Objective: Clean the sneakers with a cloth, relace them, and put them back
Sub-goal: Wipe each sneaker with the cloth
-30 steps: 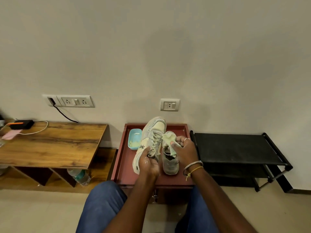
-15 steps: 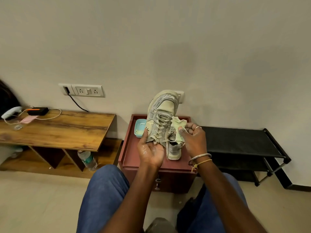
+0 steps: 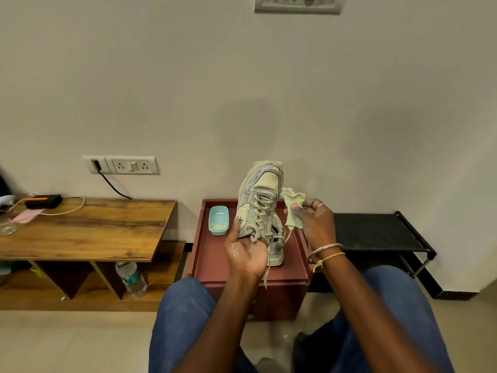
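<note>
The left grip (image 3: 246, 255) clasps a worn pale sneaker (image 3: 259, 200) at its heel end, toe pointing up, lifted above the maroon counter (image 3: 215, 262). The right grip (image 3: 313, 223) pinches a crumpled pale green cloth (image 3: 291, 208) just beside the shoe's laced upper; whether the two touch I cannot tell. The second sneaker (image 3: 275, 254) stands on the counter behind the lifted one, and a blue dish (image 3: 218, 224) sits at the back left.
</note>
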